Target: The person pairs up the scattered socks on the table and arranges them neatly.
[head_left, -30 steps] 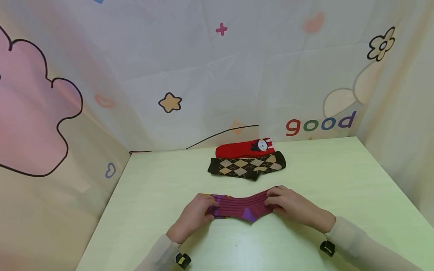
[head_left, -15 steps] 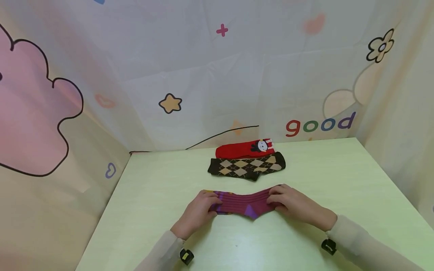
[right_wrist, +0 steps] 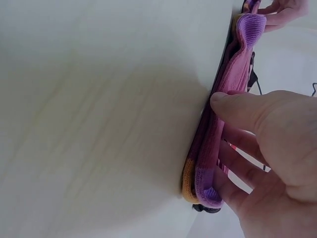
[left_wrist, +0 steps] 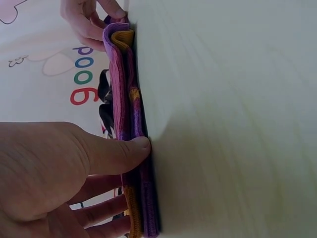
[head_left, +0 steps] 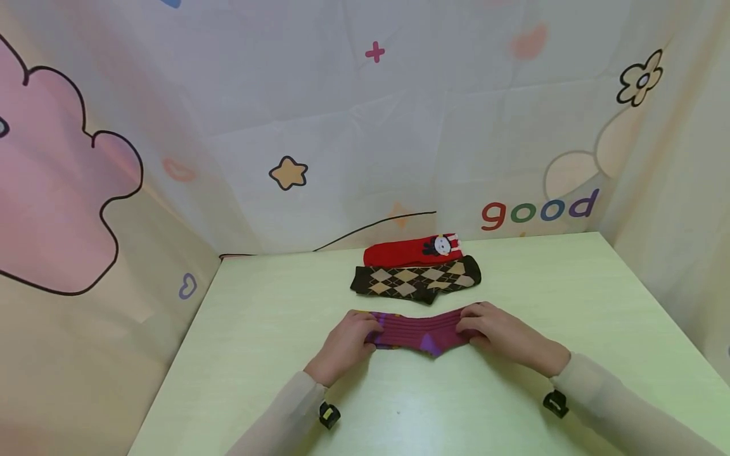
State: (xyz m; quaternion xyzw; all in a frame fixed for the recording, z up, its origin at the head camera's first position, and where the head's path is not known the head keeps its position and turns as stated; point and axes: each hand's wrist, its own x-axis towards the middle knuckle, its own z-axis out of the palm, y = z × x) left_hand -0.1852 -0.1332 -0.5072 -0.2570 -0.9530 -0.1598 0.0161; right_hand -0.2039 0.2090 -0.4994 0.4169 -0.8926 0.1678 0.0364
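A pair of magenta and purple socks (head_left: 416, 333), one layered on the other with mustard patches, lies lengthwise across the table between my hands. My left hand (head_left: 349, 345) pinches the cuff end, thumb on the near edge and fingers over the far side. At the toe end, my right hand (head_left: 510, 335) grips the socks the same way. The left wrist view shows the stacked socks (left_wrist: 119, 84) edge-on, close along the table surface. In the right wrist view the thumb of my right hand (right_wrist: 277, 134) presses the near edge.
Just beyond lie brown argyle socks (head_left: 405, 282), and behind them red socks (head_left: 399, 253) with a cartoon figure. The pale green table (head_left: 274, 291) ends at a printed curtain (head_left: 342, 126) at the back. Black cameras are strapped to both wrists.
Both hands have moved the magenta socks away from me and slightly right, closer to the argyle socks. The argyle and red socks have stayed in place.
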